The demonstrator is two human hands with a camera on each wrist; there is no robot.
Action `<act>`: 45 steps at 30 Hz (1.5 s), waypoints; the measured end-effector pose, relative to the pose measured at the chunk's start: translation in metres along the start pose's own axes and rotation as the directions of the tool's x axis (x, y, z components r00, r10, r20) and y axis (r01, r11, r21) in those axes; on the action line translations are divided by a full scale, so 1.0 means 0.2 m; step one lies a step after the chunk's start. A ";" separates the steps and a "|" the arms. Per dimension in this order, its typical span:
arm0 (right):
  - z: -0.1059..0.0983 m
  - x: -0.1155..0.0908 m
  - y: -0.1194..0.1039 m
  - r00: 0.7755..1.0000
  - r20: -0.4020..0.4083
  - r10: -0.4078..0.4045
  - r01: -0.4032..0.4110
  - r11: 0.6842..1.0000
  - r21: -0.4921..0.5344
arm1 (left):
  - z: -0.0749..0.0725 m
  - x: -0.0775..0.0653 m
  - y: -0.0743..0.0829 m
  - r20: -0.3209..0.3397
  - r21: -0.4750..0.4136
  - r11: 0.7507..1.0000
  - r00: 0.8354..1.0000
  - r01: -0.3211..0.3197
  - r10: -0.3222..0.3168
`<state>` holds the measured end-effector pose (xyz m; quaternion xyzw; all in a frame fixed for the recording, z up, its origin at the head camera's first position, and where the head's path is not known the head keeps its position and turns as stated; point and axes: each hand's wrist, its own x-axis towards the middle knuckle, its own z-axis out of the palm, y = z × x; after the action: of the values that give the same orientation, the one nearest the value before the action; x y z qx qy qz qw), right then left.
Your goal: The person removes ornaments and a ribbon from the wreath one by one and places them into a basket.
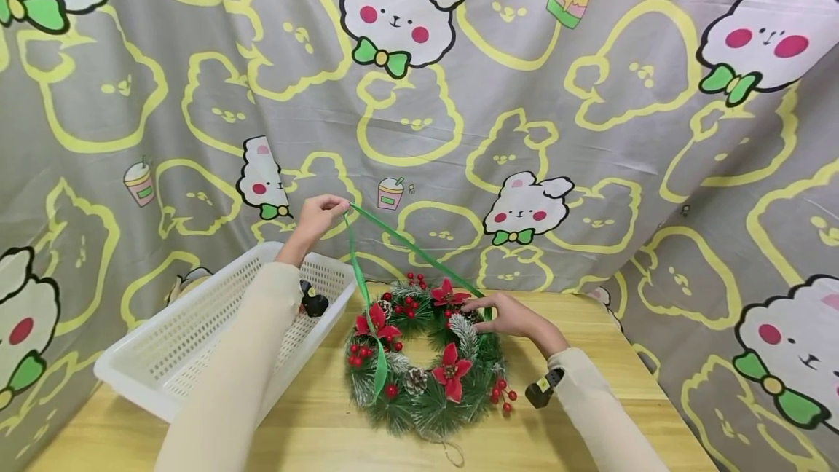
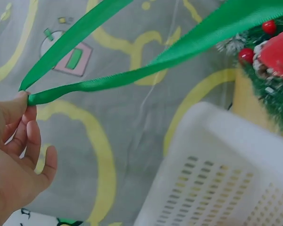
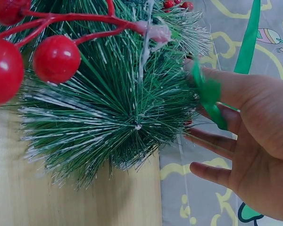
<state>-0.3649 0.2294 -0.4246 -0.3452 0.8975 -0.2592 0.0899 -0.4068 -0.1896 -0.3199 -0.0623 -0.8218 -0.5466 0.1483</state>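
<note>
My left hand (image 1: 320,218), raised above the basket's far end, pinches a green ribbon (image 2: 108,82) between thumb and fingertips. One length hangs from there over the left of a Christmas wreath (image 1: 419,410); the other slants taut to the wreath's right side. The wreath lies on the table, with red poinsettias (image 1: 452,372), red berries (image 3: 56,59), pine cones (image 1: 416,382) and frosted green needles. My right hand (image 1: 514,317) grips the wreath's right edge, its fingertips partly hidden among the needles. A short green ribbon piece (image 3: 210,92) shows beside its thumb.
A white perforated plastic basket (image 1: 140,348) stands on the left of the wooden table (image 1: 314,435), beneath my left forearm. A thin cord loop (image 1: 452,453) sticks out at the wreath's near edge. Behind the table hangs a grey patterned curtain (image 1: 419,188).
</note>
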 end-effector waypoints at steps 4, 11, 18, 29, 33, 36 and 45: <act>0.00 0.01 0.00 1.000 0.007 0.003 -0.003 1.000 0.015 | -0.07 0.02 0.03 -0.044 -0.021 1.000 0.999 -0.008 0.007; 0.00 0.01 0.00 1.000 0.001 -0.016 0.016 1.000 -0.012 | -0.18 0.02 0.09 -0.097 -0.009 1.000 0.995 -0.016 0.015; 0.01 0.01 0.00 1.000 0.002 0.000 0.000 1.000 0.009 | -0.27 0.00 0.13 -0.154 -0.029 0.999 0.988 -0.028 0.024; 0.02 0.00 -0.01 1.000 -0.006 -0.002 0.002 1.000 0.018 | -0.45 -0.01 0.13 -0.284 -0.093 0.994 0.958 -0.063 0.035; 0.02 0.00 0.00 1.000 -0.007 -0.004 0.004 1.000 0.028 | -0.53 -0.01 0.14 -0.329 -0.153 0.985 0.944 -0.078 0.023; 0.02 0.00 0.00 1.000 -0.007 -0.006 0.006 0.999 0.034 | -0.59 -0.02 0.15 -0.373 -0.208 0.973 0.928 -0.100 0.016; 0.01 0.00 0.01 1.000 -0.014 -0.007 0.007 1.000 0.023 | -0.74 -0.05 0.20 -0.498 -0.353 0.917 0.867 -0.185 -0.016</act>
<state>-0.3643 0.2296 -0.4276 -0.3456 0.8939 -0.2722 0.0866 -0.3617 -0.3097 -0.2349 0.0136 -0.6283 -0.6892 0.3608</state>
